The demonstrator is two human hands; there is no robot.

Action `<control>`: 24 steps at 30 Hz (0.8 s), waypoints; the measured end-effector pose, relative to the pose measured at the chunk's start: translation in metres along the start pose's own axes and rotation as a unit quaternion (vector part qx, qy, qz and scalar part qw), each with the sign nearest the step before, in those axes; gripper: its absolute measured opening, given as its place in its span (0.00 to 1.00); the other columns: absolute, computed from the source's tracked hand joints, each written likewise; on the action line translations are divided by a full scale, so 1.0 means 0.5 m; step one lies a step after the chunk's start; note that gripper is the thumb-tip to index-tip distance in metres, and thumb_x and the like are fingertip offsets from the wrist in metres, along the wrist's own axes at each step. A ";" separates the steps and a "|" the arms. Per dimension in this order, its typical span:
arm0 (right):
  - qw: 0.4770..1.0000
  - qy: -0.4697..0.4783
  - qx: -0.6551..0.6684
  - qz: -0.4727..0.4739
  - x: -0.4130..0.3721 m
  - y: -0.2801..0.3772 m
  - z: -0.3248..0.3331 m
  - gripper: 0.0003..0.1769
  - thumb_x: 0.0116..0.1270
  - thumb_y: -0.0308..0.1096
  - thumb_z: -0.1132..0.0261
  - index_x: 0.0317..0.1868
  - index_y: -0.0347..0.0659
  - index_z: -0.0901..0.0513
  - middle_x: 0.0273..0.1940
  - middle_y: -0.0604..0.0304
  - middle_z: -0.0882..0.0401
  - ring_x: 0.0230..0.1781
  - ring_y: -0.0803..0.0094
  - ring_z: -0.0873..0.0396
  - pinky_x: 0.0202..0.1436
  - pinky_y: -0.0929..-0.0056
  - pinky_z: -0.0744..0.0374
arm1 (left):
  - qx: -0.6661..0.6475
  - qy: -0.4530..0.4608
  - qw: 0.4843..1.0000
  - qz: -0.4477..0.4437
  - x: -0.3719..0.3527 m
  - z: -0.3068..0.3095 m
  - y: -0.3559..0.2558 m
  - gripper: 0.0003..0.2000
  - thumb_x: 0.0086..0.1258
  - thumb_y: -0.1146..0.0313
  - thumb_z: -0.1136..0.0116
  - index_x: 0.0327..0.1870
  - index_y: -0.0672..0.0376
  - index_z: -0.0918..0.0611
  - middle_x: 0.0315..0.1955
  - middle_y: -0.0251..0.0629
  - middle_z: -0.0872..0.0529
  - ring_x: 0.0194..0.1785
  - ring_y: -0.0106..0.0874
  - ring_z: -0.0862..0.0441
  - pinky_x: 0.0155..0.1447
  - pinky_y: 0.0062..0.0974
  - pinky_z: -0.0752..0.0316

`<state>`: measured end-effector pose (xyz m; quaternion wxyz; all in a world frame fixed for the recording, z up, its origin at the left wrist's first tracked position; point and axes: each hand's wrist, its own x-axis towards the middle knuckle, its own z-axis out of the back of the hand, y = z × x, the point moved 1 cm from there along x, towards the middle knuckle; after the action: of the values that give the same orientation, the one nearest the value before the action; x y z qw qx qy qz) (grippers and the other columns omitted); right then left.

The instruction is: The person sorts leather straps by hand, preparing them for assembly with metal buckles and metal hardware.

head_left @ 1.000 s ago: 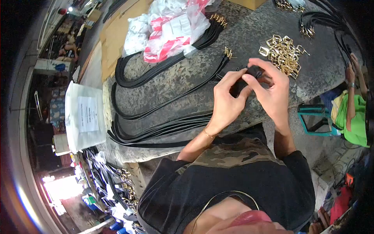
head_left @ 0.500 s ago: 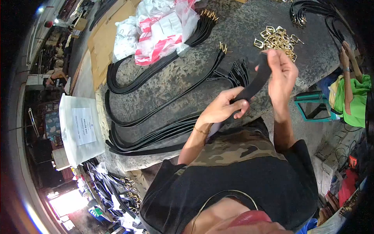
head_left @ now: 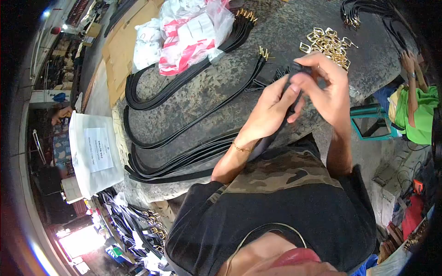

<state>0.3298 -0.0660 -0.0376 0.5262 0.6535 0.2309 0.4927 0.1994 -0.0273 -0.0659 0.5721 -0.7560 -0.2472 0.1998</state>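
Observation:
A black belt strap [head_left: 295,69] is held in both hands over the table's front edge. My left hand [head_left: 269,110] is closed around it, thumb on top. My right hand [head_left: 329,92] pinches the strap's upper end, its fingertips curled close to the left thumb; that end is blurred and partly covered by the fingers. Just beyond the right hand lies a pile of gold buckles [head_left: 329,46]. Behind the left hand, a bunch of thin black strips [head_left: 257,84] is partly hidden. Several long black belts [head_left: 184,163] lie curved on the table to the left.
More belts with gold ends [head_left: 239,32] lie beside plastic bags [head_left: 195,37] on the dark worktable [head_left: 207,99]. A white labelled bin [head_left: 96,152] stands at the left edge. At right are a green-clad person's hands [head_left: 410,64] and a teal-framed item [head_left: 373,124].
My hands have come together, the right moving left and the left moving slightly up. The strap's upper end, outstretched before, is now gathered between the fingers.

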 end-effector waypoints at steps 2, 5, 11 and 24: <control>0.995 0.038 -0.069 0.063 -0.003 0.004 0.016 0.08 0.65 0.24 0.34 0.29 0.29 0.21 0.20 0.62 0.25 0.17 0.86 0.31 0.19 0.82 0.33 | 0.084 -0.036 0.996 0.005 -0.005 -0.014 -0.025 0.09 0.80 0.67 0.59 0.42 0.64 0.28 0.19 0.29 0.27 0.21 0.18 0.32 0.26 0.20 0.36; 0.992 0.029 -0.094 0.079 0.001 0.011 0.017 0.09 0.66 0.26 0.34 0.29 0.30 0.21 0.19 0.63 0.26 0.19 0.86 0.32 0.21 0.83 0.35 | 0.095 -0.030 0.994 -0.034 -0.014 -0.020 -0.010 0.08 0.78 0.69 0.56 0.41 0.65 0.29 0.19 0.29 0.27 0.21 0.18 0.32 0.26 0.20 0.36; 0.989 0.049 0.052 -0.130 0.002 -0.014 0.023 0.10 0.70 0.33 0.36 0.34 0.33 0.18 0.21 0.68 0.24 0.20 0.83 0.30 0.23 0.82 0.34 | 0.077 -0.049 0.996 -0.003 -0.030 -0.026 -0.013 0.07 0.77 0.70 0.53 0.40 0.65 0.29 0.19 0.29 0.27 0.21 0.17 0.33 0.25 0.21 0.36; 0.988 0.083 0.105 -0.081 -0.006 -0.011 0.053 0.15 0.72 0.33 0.42 0.54 0.36 0.20 0.35 0.61 0.17 0.28 0.81 0.24 0.29 0.83 0.28 | 0.026 -0.043 0.998 0.032 -0.042 -0.038 -0.014 0.05 0.74 0.74 0.48 0.42 0.67 0.27 0.17 0.27 0.27 0.21 0.14 0.32 0.24 0.18 0.38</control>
<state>0.3533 -0.0788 -0.0429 0.4723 0.6411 0.3762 0.4738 0.1926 -0.0529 -0.0537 0.5735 -0.7392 -0.2425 0.2565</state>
